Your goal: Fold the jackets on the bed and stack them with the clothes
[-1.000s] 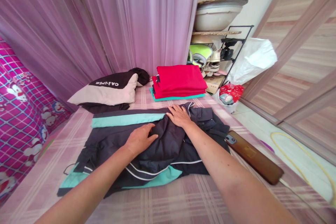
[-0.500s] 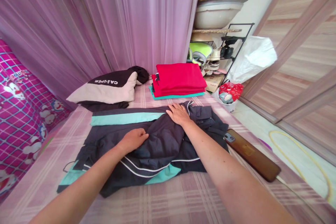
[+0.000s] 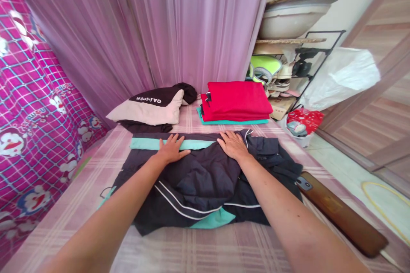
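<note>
A smartphone point(image 3: 344, 215) is flanking the dark garment point(image 3: 208, 175), right. Left hand point(image 3: 170, 150), earlier curled, and right hand point(image 3: 233, 145) are lying spread.

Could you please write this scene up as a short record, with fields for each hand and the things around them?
Left hand: open, laid across a teal band
Right hand: open, resting on the dark garment
Garment: rumpled, with white piping
Surface: plaid cloth
Beyond, left: item lettered CAMPER
Beyond, right: folded red stack on teal fabric
Far right: phone with cable
</note>
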A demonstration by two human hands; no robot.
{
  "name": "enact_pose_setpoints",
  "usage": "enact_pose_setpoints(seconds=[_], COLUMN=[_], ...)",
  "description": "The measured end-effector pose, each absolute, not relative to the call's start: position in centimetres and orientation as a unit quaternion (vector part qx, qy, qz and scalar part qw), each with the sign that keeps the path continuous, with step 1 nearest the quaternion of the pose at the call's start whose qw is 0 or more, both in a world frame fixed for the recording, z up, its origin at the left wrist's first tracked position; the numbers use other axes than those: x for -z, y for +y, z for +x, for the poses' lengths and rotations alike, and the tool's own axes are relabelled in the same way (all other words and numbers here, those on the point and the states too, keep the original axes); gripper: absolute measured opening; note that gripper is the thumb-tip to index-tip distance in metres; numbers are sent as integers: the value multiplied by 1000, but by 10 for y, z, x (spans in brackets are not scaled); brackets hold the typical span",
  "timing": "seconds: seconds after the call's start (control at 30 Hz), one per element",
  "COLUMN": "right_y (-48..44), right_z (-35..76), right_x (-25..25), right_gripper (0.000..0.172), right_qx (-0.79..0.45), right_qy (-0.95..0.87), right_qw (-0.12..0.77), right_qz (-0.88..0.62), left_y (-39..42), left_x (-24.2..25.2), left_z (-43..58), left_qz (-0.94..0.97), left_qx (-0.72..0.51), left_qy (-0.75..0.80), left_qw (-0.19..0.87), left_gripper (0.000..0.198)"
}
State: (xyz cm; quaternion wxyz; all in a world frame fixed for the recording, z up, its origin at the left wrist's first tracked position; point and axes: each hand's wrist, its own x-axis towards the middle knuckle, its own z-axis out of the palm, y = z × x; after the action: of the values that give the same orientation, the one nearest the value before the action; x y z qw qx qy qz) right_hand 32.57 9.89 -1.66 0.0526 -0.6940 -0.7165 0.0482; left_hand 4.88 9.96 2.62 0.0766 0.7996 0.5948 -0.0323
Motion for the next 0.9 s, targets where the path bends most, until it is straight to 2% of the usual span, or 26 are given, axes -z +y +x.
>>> enact_pose_setpoints(seconds=[0.13, 0.3, 0.47, 0.67, 0.77, 0.9], right_y=[99, 98, 98, 98, 97, 97], right_z=[326, 326, 326, 326, 325, 324], right_x=[19, 18, 19, 18, 17, 17], right_gripper=[62, 62, 61, 61, 61, 61], right_qx=[-41, -31, -29, -26, -23, -23], right_qy=[-717, -720, -718, -720, -720, -718], right_qw=[53, 50, 50, 52, 49, 41], right_qz=[-694, -692, -693, -691, -692, -695], left_y=[99, 99, 95, 77, 76, 86], left_x=[-14, -15, -31, -45, -41, -43], left_z=[41, 0, -57, -79, -80, -77], left_qz=[783, 818, 799, 783, 805, 760], left_qx=[57, 12, 54, 48, 33, 83], left_qy=[610, 575, 599, 618, 591, 644], left_qw=[111, 18, -29, -52, -27, 20], left_gripper=[76, 64, 46, 47, 47, 50])
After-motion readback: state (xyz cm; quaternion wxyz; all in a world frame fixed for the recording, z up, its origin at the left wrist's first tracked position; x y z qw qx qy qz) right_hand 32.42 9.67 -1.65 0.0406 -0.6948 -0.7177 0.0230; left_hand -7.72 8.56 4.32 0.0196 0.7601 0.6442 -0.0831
